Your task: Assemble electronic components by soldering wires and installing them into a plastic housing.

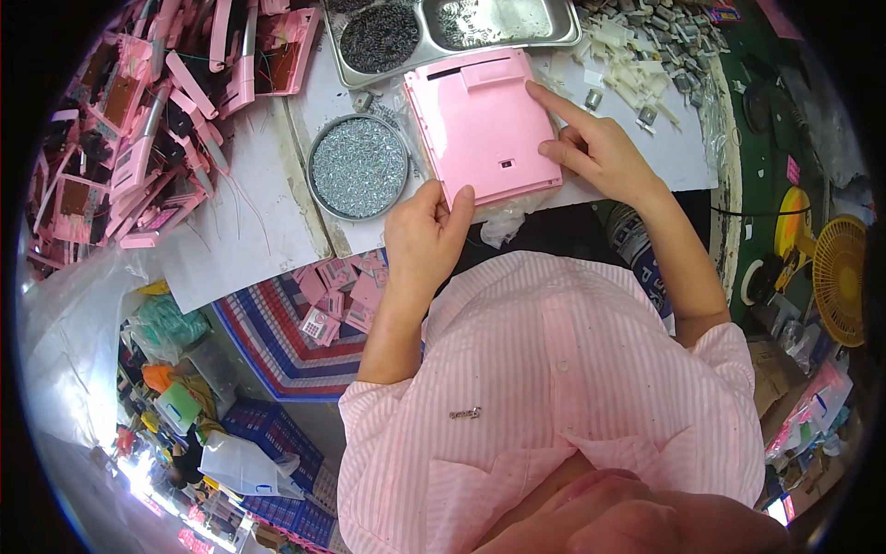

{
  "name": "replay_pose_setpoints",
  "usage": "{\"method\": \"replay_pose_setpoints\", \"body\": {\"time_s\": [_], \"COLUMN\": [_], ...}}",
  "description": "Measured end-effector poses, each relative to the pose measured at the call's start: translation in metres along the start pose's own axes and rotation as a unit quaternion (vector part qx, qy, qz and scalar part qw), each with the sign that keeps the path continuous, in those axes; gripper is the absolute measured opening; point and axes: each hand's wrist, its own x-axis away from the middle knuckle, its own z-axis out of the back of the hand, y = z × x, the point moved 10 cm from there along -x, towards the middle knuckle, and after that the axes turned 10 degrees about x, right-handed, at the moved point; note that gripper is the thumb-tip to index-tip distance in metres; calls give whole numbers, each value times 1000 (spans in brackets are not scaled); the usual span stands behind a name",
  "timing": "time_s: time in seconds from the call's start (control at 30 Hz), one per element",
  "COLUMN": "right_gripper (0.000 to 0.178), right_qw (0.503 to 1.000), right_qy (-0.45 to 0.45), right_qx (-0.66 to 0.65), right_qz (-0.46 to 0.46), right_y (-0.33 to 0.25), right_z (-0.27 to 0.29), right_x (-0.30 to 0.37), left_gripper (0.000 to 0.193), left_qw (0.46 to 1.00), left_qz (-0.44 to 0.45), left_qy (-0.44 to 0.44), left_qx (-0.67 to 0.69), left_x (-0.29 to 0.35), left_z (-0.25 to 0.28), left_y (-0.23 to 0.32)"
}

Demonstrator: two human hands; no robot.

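A pink plastic panel with a small dark switch slot near its front edge lies at the table's front, on crumpled clear plastic. My left hand grips its near left corner, thumb on top and the other fingers partly hidden. On the right side, my right hand has the index finger laid along the edge and the thumb pressed on the face, so the panel sits between both hands. Left of it stands a round metal dish full of small silvery screws.
Pink casings with loose wires are heaped at the left. A metal tray of small dark parts stands at the back, with small motors and white parts to its right. A striped bag of pink pieces sits below the table's edge.
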Motion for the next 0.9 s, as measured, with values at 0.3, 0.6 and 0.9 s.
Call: {"method": "replay_pose_setpoints", "body": {"time_s": [0.3,0.6,0.9], "right_gripper": [71,68,35], "right_qw": [981,954,938], "right_qy": [-24,-77,325], "right_qx": [178,284,-67], "right_qz": [72,55,101], "right_y": [-16,-24,-12], "right_z": [1,-1,135], "right_x": [-9,-13,-50], "left_gripper": [39,44,15], "left_qw": [1000,993,957], "left_qz": [13,73,-132], "left_qy": [-13,-95,123], "left_qx": [-25,-14,-228], "left_x": [5,-1,-35], "left_z": [1,-1,83], "left_y": [-9,-29,-20]}}
